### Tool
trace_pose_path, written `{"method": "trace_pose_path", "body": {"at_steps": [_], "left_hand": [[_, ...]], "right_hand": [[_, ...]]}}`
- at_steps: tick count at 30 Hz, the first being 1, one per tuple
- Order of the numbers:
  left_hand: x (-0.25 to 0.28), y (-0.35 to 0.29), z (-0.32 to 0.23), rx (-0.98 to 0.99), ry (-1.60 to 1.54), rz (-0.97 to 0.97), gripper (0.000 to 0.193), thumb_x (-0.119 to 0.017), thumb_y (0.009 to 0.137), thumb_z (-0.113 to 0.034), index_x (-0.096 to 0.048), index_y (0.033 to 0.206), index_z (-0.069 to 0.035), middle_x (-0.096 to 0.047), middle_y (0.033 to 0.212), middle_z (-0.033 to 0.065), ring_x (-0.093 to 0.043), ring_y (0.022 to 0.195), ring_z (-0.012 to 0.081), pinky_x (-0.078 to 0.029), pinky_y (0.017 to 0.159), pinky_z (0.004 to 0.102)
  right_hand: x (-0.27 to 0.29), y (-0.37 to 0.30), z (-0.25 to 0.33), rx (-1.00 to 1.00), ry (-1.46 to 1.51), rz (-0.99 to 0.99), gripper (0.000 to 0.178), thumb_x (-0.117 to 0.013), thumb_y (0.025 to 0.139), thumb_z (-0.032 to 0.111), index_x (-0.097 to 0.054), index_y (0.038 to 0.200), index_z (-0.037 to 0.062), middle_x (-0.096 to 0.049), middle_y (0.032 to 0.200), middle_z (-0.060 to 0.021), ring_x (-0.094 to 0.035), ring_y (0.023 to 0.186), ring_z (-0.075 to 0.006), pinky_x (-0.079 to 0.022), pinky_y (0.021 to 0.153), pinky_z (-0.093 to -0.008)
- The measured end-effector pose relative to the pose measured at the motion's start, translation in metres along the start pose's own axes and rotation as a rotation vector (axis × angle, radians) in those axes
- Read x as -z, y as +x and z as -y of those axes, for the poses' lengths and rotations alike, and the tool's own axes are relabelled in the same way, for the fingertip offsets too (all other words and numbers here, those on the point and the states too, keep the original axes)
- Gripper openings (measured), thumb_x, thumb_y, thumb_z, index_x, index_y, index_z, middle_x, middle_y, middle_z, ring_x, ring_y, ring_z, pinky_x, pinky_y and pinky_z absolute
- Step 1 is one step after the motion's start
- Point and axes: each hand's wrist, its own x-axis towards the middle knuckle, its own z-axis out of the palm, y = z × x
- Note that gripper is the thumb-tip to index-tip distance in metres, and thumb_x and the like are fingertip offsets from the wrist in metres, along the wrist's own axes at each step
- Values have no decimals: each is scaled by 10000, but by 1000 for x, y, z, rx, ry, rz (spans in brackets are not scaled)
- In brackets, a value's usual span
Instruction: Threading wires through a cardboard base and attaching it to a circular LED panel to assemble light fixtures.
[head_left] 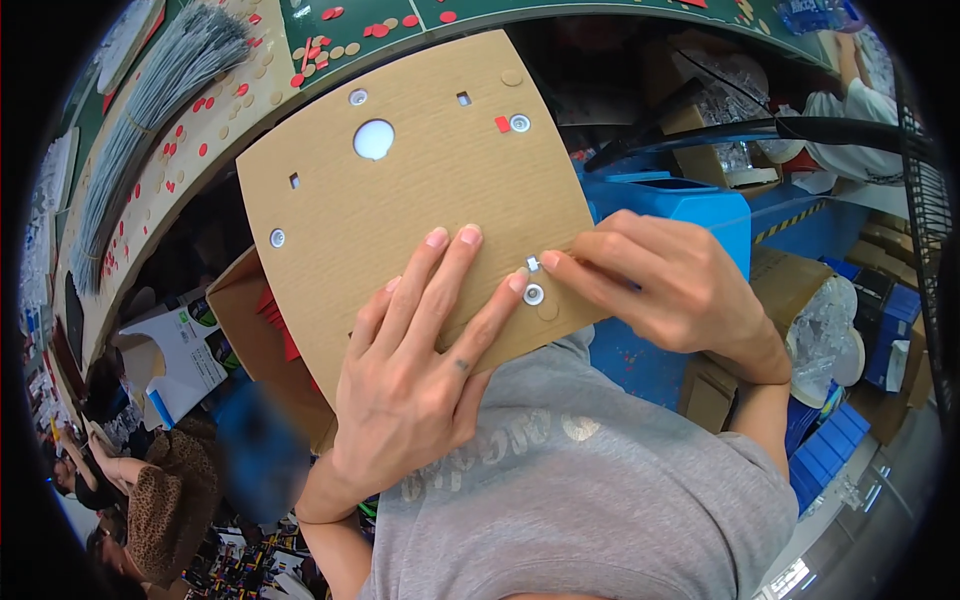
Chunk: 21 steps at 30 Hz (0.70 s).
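Observation:
A tan cardboard panel (385,205) lies tilted across my lap, its far end by the green table edge. Small rectangular slots, a large round white opening (375,139) and several white ringed holes (533,294) pierce it. My left hand (405,375) rests on the panel with fingers spread, its index fingertip beside a small slot (532,264) with white showing in it. At that same slot my right hand (665,285) is closed in a pinch. Whatever its fingers hold is too small to make out. A red scrap (502,124) sits beside the far right hole.
On the table (300,15) lie scattered red and tan paper discs and a bundle of grey wire ties (150,125). An open carton (240,320) stands at left, a blue bin (690,215) at right. Other people are at the far left and upper right.

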Motion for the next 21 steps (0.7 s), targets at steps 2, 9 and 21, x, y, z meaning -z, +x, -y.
{"method": "trace_pose_path", "body": {"at_steps": [2,9,21], "left_hand": [[1,0,0,6,13,6,774,-745,704,-154,-588,1461,-198,-431,1578,178,-436,1448,330,-388,1087,427],[-2,1,1,7,-26,-26,759,-759,688,-100,-617,1428,-188,-455,1559,191,-448,1436,370,-402,1082,451],[-3,0,5,1,-148,-86,768,-818,626,-53,-655,1368,-162,-480,1543,193,-450,1438,394,-419,1078,464]], "right_hand": [[3,2,-1,5,-11,7,493,-717,648,42,-728,1132,-55,-589,878,-87,-613,697,-186,-529,557,-287],[-2,9,-4,110,-67,-14,468,-729,627,57,-725,1075,-78,-597,855,-84,-624,701,-202,-540,553,-294],[4,22,-11,113,41,-11,366,-721,635,62,-720,965,-94,-633,867,-122,-658,734,-229,-546,566,-320]]}}
